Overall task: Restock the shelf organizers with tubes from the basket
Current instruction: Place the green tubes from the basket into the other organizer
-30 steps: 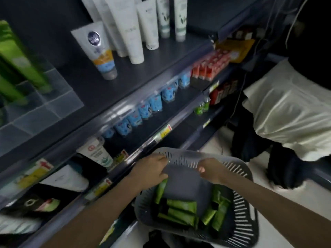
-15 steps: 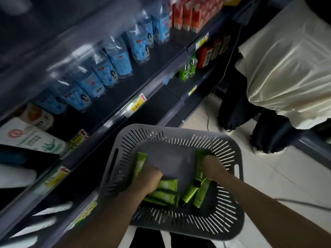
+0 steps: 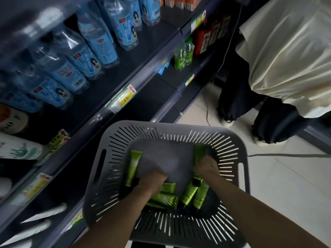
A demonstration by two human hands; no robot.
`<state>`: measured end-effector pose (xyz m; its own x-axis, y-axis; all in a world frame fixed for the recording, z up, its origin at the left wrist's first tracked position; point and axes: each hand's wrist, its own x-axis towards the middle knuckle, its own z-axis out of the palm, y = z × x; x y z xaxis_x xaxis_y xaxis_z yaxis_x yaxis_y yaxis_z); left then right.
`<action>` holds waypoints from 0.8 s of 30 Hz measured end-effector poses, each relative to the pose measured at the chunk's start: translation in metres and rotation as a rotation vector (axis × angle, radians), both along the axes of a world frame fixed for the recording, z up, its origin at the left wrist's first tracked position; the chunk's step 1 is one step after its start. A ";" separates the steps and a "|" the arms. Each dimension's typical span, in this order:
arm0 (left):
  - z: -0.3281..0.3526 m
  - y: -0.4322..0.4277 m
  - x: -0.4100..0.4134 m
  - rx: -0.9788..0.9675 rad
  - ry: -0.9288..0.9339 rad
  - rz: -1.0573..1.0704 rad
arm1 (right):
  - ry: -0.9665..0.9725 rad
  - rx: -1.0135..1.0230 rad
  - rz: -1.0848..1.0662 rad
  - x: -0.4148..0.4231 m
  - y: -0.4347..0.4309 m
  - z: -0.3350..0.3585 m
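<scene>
Fingers of the left hand (image 3: 152,181) and right hand (image 3: 206,167) curl among green tubes (image 3: 134,162) in the basket (image 3: 161,127); grasp unclear.

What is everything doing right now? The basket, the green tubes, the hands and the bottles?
Grey basket: upright, with tubes inside.
Green tubes: lying loose on the basket floor.
Left hand: down on the tubes, fingers curled under, grip hidden.
Right hand: down on a tube near the basket's right wall, grip hidden.
Water bottles: standing in a row on the shelf.
Small green bottles: standing on a lower shelf.
</scene>
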<state>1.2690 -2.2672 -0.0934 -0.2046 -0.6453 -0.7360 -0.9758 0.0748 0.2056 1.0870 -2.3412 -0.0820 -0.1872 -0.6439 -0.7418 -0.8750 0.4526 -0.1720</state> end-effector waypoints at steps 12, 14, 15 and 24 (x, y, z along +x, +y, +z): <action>0.076 -0.014 0.032 -0.212 0.119 0.396 | -0.282 0.036 -0.014 0.027 0.004 0.059; 0.101 -0.017 0.041 -0.252 0.134 0.425 | -0.324 0.033 -0.008 0.037 -0.001 0.077; 0.113 -0.019 0.045 -0.273 0.144 0.444 | -0.359 0.045 -0.005 0.042 -0.003 0.089; 0.248 -0.029 0.094 -0.528 0.301 0.577 | -1.105 0.232 -0.002 0.081 -0.016 0.208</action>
